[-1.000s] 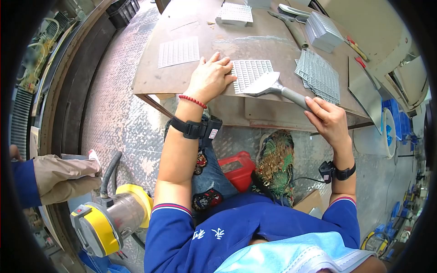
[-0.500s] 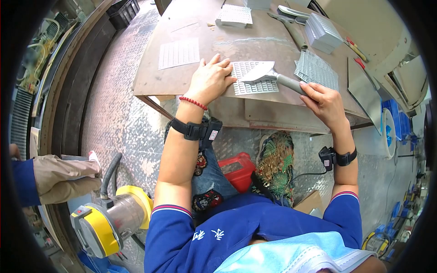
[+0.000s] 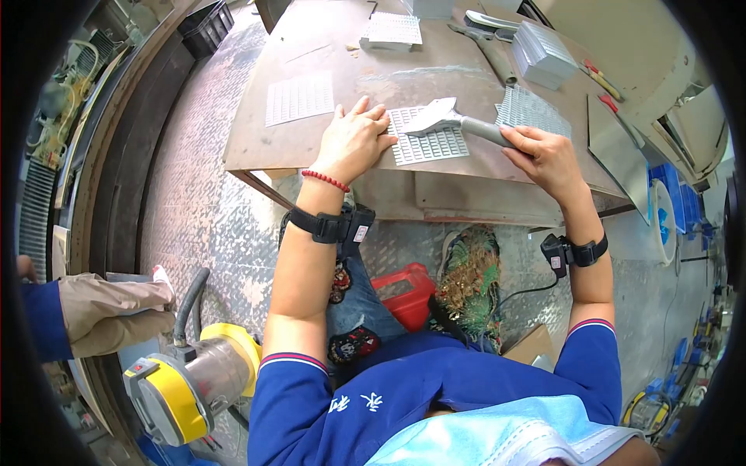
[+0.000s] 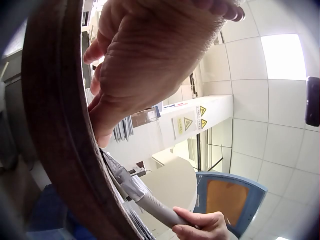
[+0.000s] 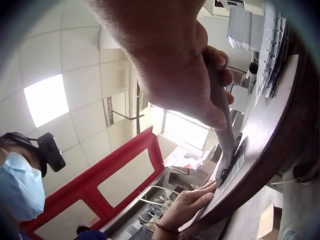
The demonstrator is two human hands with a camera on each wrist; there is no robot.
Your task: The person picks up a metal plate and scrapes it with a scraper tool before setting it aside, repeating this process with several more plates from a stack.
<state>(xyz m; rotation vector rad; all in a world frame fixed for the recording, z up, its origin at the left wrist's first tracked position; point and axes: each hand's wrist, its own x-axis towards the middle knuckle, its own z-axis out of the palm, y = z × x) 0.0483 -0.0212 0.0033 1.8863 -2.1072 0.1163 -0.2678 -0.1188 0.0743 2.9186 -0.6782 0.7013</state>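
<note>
The right hand (image 3: pixel 548 159) grips the grey handle of a wide-bladed scraper (image 3: pixel 483 130); in the right wrist view its fingers curl round that handle (image 5: pixel 218 90). The blade (image 3: pixel 435 116) lies over a perforated light sheet (image 3: pixel 435 149) near the table's front edge. The left hand (image 3: pixel 353 144) rests with its fingers spread on the table, fingertips at the sheet's left edge. In the left wrist view, the left thumb is close to the scraper's blade (image 4: pixel 117 170). Left of that hand lies another thin perforated sheet (image 3: pixel 299 99).
Overlapping perforated sheets (image 3: pixel 536 113) lie right of the scraper. Behind them are a stack of plates (image 3: pixel 546 56), a tube-like tool (image 3: pixel 493 60) and a brush (image 3: pixel 491 22). Another stack (image 3: pixel 391 31) is at the back. A yellow vacuum (image 3: pixel 175 392) stands on the floor at left.
The scraper and right hand have moved left and away from the table's front edge, across the sheet. The left hand stays at the sheet's edge. The head view has shifted slightly.
</note>
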